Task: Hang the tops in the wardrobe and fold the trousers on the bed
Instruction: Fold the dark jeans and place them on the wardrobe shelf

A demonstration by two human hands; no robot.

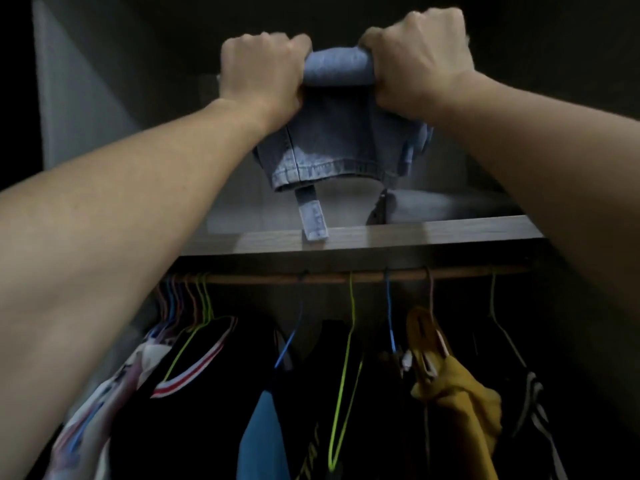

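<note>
Left hand [263,72] and right hand [415,64] both clench folded jeans [336,133] above shelf [381,237]; dangling strap [313,216] could snag its edge, unrolling the fold.

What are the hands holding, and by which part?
Folded light-blue denim trousers, held above the wardrobe shelf. The left hand grips the left end of the top fold, the right hand the right end.

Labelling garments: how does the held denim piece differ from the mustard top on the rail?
Colour: denim piece pale blue, mustard top yellow. Pose: denim piece folded, gripped by left hand and right hand above the shelf; mustard top hangs from the rail below it. Both are clothes.
</note>
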